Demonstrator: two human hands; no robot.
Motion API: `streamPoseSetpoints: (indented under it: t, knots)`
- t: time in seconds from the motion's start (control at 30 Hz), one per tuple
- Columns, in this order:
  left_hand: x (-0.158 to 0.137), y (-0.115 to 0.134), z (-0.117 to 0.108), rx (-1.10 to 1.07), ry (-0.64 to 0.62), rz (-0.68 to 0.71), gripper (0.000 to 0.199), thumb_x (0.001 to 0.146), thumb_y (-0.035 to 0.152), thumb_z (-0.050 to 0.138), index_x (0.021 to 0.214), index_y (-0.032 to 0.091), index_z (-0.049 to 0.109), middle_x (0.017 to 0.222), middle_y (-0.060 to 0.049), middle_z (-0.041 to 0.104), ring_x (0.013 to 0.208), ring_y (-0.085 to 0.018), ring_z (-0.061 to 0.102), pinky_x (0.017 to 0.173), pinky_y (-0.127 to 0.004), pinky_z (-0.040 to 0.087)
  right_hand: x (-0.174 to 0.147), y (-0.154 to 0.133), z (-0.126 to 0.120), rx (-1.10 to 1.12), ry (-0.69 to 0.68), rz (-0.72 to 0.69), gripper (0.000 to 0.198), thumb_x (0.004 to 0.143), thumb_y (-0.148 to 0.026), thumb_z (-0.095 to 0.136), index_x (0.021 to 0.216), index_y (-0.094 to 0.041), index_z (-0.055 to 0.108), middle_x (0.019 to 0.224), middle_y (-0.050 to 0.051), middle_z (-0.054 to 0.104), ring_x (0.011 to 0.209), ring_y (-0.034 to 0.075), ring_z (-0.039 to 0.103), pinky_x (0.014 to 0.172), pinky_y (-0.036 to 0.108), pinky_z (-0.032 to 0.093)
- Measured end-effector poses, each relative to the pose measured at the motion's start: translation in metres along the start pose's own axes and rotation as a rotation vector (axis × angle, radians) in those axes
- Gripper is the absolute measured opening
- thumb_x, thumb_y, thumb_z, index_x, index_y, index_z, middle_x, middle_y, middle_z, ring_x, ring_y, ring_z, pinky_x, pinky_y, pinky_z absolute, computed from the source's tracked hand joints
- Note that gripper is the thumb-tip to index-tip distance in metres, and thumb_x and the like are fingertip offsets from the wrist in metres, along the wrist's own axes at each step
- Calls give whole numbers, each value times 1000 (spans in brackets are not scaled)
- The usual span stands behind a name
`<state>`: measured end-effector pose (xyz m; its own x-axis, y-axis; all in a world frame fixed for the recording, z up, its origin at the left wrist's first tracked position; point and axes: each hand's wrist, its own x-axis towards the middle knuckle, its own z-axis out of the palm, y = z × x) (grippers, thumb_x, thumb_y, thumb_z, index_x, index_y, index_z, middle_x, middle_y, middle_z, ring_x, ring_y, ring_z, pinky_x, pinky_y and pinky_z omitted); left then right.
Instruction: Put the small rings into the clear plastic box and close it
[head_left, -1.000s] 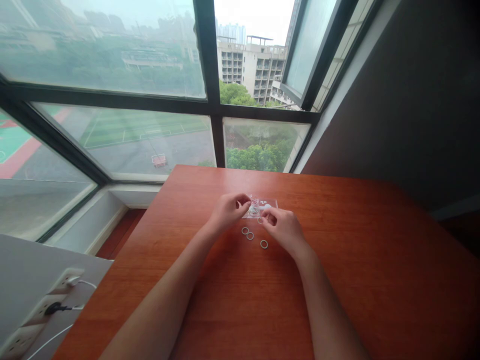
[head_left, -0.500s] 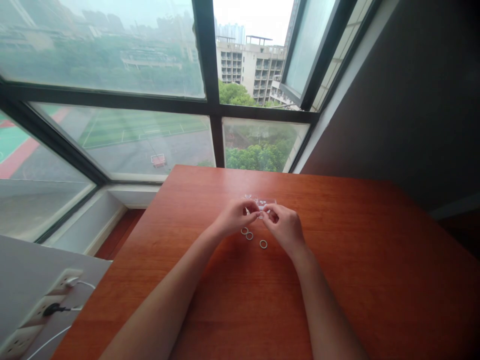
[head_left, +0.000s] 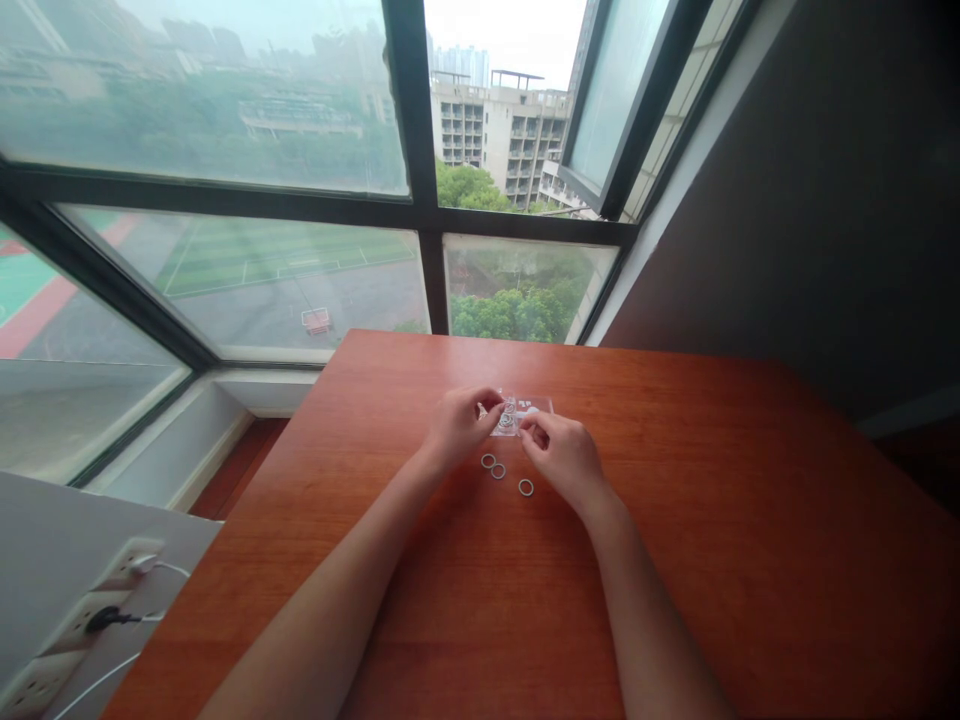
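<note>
A small clear plastic box (head_left: 506,423) lies on the table between my hands, with ring shapes inside or on it. Its transparent flap or lid (head_left: 545,405), carrying white marks, extends to the right. My left hand (head_left: 463,428) is at the box's left side, thumb and fingertips pinched close together; anything between them is too small to make out. At the right edge of the box, my right hand (head_left: 564,452) has its fingers curled against the thumb, and their contents are hidden. Nearer to me lie loose pale rings: a left ring (head_left: 488,461), a touching ring (head_left: 498,471) and a separate ring (head_left: 526,488).
The reddish-brown wooden table (head_left: 750,520) spreads around the hands. Beyond its far edge stands a dark-framed window (head_left: 431,215). A grey wall (head_left: 810,220) rises at the right. Power sockets (head_left: 82,620) with plugged-in cables sit at the lower left.
My hands were together over the box; now they are apart. The left has moved up and left, the right slightly down, uncovering more of the box. The loose rings stay put.
</note>
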<state>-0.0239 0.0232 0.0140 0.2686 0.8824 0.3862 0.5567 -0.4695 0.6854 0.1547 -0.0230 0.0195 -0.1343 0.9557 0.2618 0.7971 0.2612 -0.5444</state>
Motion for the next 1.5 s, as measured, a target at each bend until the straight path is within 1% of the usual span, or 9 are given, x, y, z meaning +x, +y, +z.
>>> streamPoseSetpoints:
  t: [0.17, 0.5, 0.63, 0.77, 0.97, 1.1, 1.23, 1.4, 1.5]
  knots:
    - [0, -2, -1, 33, -17, 2, 10, 80, 22, 60, 82, 17, 68, 74, -1, 67, 60, -9, 52, 56, -20, 39, -1, 0, 0, -18, -45, 2, 12, 81, -22, 55, 84, -24, 66, 65, -2, 60, 61, 13, 54, 62, 22, 35]
    - [3, -6, -15, 11, 36, -49, 15, 82, 26, 57, 80, 16, 68, 72, -1, 67, 57, -9, 52, 54, -20, 38, -3, -5, 4, 1, -171, -10, 12, 81, -21, 56, 83, -24, 67, 69, -2, 64, 65, 12, 56, 61, 22, 34]
    - [4, -7, -18, 19, 57, -58, 15, 82, 26, 57, 79, 17, 68, 70, -1, 66, 57, -9, 52, 54, -20, 38, -7, -11, 5, 18, -275, -42, 10, 82, -25, 58, 78, -24, 67, 69, -3, 65, 61, 10, 54, 57, 22, 30]
    - [4, -6, -19, 25, 51, -65, 15, 82, 26, 57, 79, 17, 68, 69, 0, 67, 56, -9, 52, 54, -20, 38, -9, -14, 6, 2, -371, -63, 7, 78, -23, 61, 74, -24, 67, 69, -4, 65, 64, 10, 54, 56, 22, 28]
    - [4, -6, -18, 24, 34, -62, 15, 82, 26, 57, 80, 17, 68, 70, 0, 67, 57, -9, 52, 55, -20, 38, -10, -13, 7, -11, -402, -53, 7, 78, -24, 61, 72, -22, 64, 70, -3, 65, 63, 9, 54, 55, 22, 27]
    - [4, -6, -18, 26, 27, -61, 15, 82, 26, 57, 80, 17, 68, 70, 0, 67, 57, -10, 53, 54, -20, 38, -9, -12, 7, -22, -383, -67, 9, 77, -24, 61, 69, -21, 62, 69, -3, 64, 62, 9, 53, 54, 22, 26]
    - [3, -6, -17, 15, 14, -62, 14, 82, 25, 57, 80, 17, 68, 71, 0, 67, 57, -9, 53, 54, -20, 38, -6, -10, 7, -27, -308, -48, 9, 79, -25, 60, 71, -22, 63, 66, -4, 63, 59, 10, 52, 55, 22, 27]
    - [2, -6, -16, 8, 2, -46, 16, 83, 26, 55, 81, 16, 68, 71, -1, 67, 57, -9, 53, 54, -20, 39, -1, -6, 4, -6, -120, 23, 10, 81, -28, 58, 82, -23, 66, 66, -2, 63, 62, 12, 55, 60, 22, 34]
    - [2, -5, -15, 3, -10, -38, 16, 83, 26, 55, 82, 17, 69, 70, -1, 66, 57, -9, 53, 54, -20, 39, 1, -4, 3, 11, 4, 47, 13, 83, -29, 55, 83, -22, 66, 64, -2, 61, 60, 13, 55, 61, 23, 36]
